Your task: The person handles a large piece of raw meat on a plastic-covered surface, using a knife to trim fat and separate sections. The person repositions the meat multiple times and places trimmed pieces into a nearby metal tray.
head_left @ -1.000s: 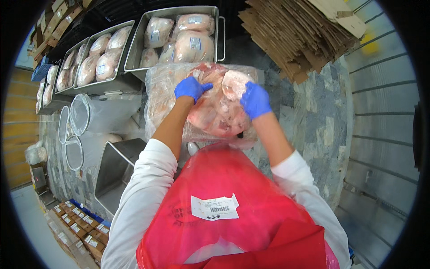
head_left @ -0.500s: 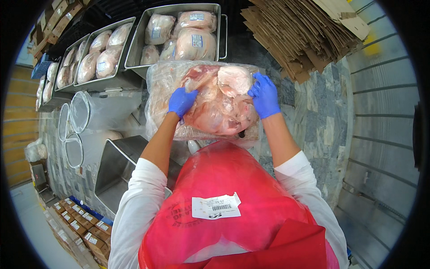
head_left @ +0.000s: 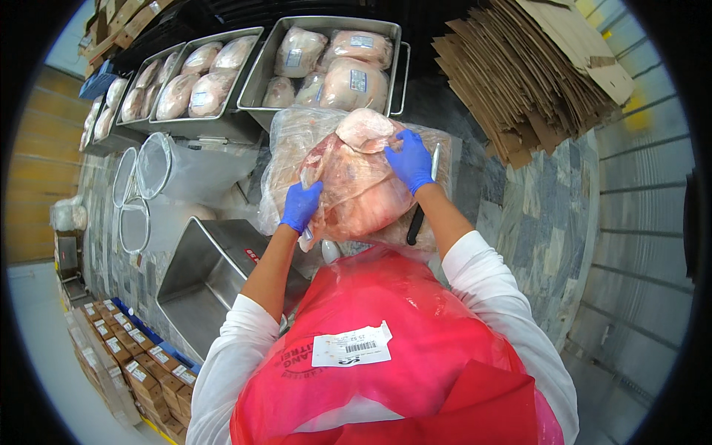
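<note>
A large piece of raw meat [head_left: 363, 189], with a pale slab of fat [head_left: 363, 130] on top, rests on a plastic-covered board [head_left: 285, 133]. My blue-gloved left hand [head_left: 302, 204] is closed on the meat's near-left edge. My blue-gloved right hand [head_left: 408, 156] grips the meat at its upper right, beside the fat, with curled fingers. Just right of the meat lies a knife with a black handle [head_left: 414, 228], its blade partly behind my right hand. A pale object [head_left: 331, 252], too small to name, shows at the board's near edge.
Steel bins [head_left: 259, 93] of wrapped meat line the back left. Hoops holding plastic bags [head_left: 193, 174] and a steel tub [head_left: 200, 297] stand left. Flattened cardboard [head_left: 526, 89] is stacked back right. Boxes [head_left: 137, 371] sit lower left; a ribbed wall [head_left: 638, 222] is right.
The meat has turned, bringing its fat slab leftward. My left hand has moved nearer my body, my right hand in and leftward over the meat. The knife now shows. The view has shifted.
</note>
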The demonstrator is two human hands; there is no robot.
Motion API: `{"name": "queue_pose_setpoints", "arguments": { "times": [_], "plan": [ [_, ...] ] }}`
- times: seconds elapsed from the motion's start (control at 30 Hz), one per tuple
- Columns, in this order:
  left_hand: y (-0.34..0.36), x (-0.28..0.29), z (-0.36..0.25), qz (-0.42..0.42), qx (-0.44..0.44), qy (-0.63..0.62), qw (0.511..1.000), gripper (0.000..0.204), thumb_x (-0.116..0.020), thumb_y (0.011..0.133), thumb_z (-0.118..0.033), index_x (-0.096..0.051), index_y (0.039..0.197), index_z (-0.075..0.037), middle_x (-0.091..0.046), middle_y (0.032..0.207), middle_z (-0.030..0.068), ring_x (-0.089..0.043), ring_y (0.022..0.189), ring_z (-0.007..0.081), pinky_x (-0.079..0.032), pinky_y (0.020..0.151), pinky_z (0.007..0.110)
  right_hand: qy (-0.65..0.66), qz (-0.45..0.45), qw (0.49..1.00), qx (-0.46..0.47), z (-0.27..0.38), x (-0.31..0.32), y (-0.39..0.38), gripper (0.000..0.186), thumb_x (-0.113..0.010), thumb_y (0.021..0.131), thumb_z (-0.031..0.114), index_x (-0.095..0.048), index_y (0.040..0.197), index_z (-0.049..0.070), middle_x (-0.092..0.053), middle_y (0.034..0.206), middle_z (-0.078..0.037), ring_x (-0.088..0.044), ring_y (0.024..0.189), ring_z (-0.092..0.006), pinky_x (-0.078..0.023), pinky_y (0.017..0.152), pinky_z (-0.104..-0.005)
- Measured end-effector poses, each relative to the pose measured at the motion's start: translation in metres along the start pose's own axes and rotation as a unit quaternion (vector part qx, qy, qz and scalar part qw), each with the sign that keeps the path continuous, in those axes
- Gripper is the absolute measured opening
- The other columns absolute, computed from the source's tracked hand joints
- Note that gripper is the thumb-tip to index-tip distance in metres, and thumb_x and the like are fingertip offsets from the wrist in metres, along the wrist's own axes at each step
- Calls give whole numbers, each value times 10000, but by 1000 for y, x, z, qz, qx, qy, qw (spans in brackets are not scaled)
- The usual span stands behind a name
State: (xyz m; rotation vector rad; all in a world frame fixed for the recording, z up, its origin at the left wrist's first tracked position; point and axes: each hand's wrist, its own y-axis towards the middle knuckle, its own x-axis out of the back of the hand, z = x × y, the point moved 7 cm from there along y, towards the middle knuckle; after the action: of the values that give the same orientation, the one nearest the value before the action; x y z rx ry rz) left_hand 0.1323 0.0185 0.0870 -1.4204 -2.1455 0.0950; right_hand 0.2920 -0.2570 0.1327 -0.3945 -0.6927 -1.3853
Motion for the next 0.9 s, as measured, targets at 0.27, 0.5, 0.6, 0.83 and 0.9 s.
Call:
{"name": "queue_pose_setpoints", "arguments": {
  "times": [0.27,0.5,0.6,0.83,0.9],
  "plan": [
    [-2,9,-33,14,-50,18,999,438,-698,914,-341,-712,1082,63,-733,862,153,-690,798,212,-538,750,394,39,-69,996,50,-14,11,-15,312,-715,869,278,-615,1028,29,-593,1123,-227,-654,975,-418,-541,866,-480],
    [-19,-16,-43,173,24,-21,984,435,-726,920,-315,-707,1095,83,-730,944,121,-660,865,176,-526,763,373,-82,7,968,-237,-145,17,-122,420,-755,848,371,-616,1047,28,-651,1089,-223,-657,994,-430,-536,879,-485],
    [-12,-22,-29,144,2,25,989,445,-732,911,-334,-717,1042,91,-728,894,143,-672,849,193,-526,740,385,-136,129,942,-279,-143,-3,-168,524,-775,811,413,-595,1108,20,-659,1125,-242,-657,1035,-447,-528,908,-499],
    [-7,-14,-68,58,11,32,998,462,-786,871,-388,-744,994,55,-720,807,121,-669,741,197,-526,677,399,-88,36,932,-350,-151,-4,-175,500,-777,776,353,-589,1067,-9,-696,990,-254,-684,949,-424,-533,857,-478],
    [-6,-24,-91,85,36,7,996,518,-819,845,-395,-733,1094,51,-735,915,116,-680,796,173,-542,696,360,-47,-34,939,-339,-160,9,-177,469,-777,771,310,-585,1053,-12,-694,963,-237,-696,920,-376,-533,848,-452]
  ]
}}
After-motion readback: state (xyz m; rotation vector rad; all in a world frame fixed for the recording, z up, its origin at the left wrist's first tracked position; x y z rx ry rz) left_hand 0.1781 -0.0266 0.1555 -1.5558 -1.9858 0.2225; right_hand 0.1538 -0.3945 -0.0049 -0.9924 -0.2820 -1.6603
